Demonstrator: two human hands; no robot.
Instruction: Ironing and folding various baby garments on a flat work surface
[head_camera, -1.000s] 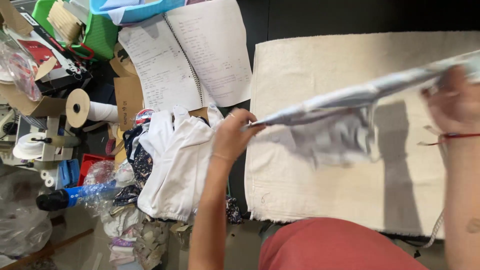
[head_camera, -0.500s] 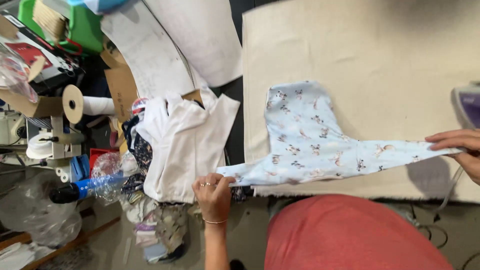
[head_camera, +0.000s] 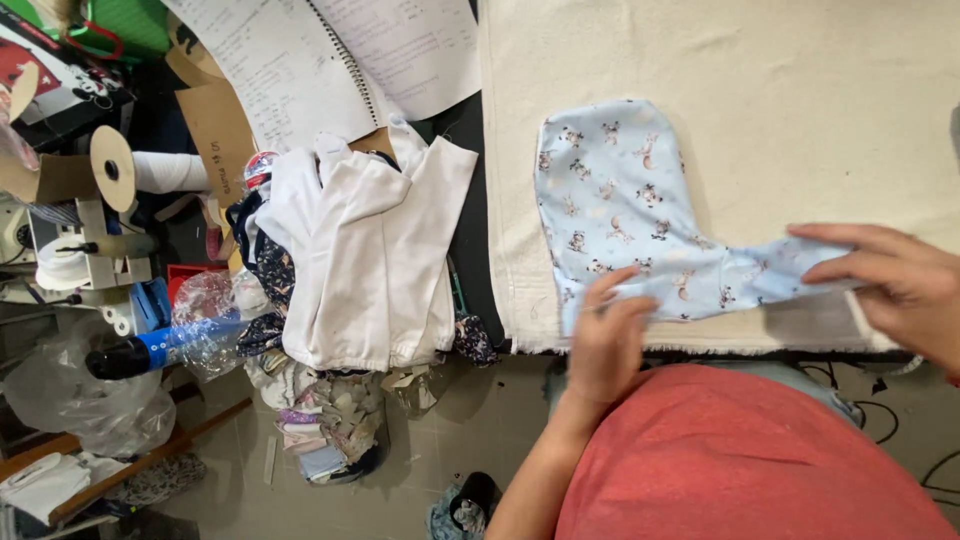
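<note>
A small light-blue garment (head_camera: 620, 210) printed with little animals lies flat on a cream padded board (head_camera: 760, 90). My left hand (head_camera: 608, 335) rests with fingers spread on the garment's near lower edge. My right hand (head_camera: 890, 280) lies flat on the narrow end of the cloth at the right, fingers stretched leftward. Neither hand grips the cloth; both press on it.
A pile of white garments (head_camera: 365, 255) lies left of the board, over dark printed cloth. An open spiral notebook (head_camera: 330, 55) lies above it. Further left stand a paper roll (head_camera: 120, 170), cardboard, plastic bags and a blue-capped bottle (head_camera: 150, 350). Fabric scraps (head_camera: 320, 425) sit on the floor.
The garment was held up stretched between both hands; now it lies flat on the board. Both hands have let go and rest on it, and the left hand has moved rightward onto the cloth.
</note>
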